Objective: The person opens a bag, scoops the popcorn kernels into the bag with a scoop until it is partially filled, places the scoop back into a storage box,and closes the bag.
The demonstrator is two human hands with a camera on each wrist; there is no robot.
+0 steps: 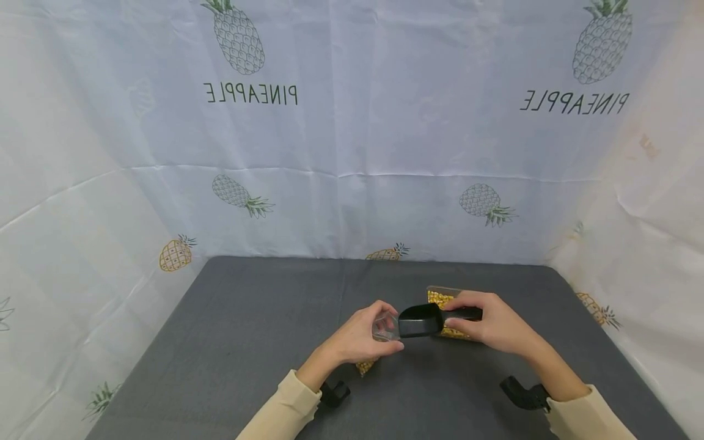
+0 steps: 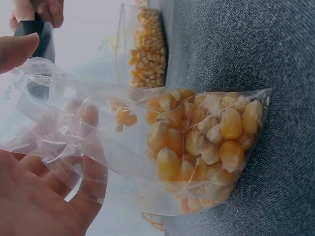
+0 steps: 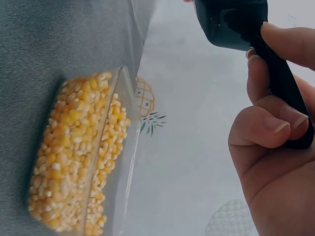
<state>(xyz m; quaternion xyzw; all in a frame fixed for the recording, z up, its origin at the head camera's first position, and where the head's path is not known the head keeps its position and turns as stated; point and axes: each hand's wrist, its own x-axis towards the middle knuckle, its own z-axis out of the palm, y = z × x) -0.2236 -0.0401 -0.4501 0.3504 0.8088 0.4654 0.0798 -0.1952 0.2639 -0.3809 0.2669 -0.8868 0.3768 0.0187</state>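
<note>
My left hand (image 1: 357,336) grips the upper part of a clear plastic bag (image 2: 130,172), its mouth held apart between thumb and fingers. Corn kernels (image 2: 202,142) fill the bag's bottom, close over the grey table; a few cling higher up inside. In my right hand (image 1: 497,321) is a black scoop (image 1: 420,321), held by its handle between thumb and curled fingers. The scoop's front end meets the bag's mouth in the head view, and its inside looks dark there. Beneath and behind the right hand stands a clear box (image 3: 117,189) of corn kernels.
A dark grey table (image 1: 247,318) spreads under both hands. White cloth (image 1: 385,134) printed with pineapples hangs behind it and at both sides. Black wrist mounts (image 1: 334,394) sit below the cream sleeves (image 1: 288,406).
</note>
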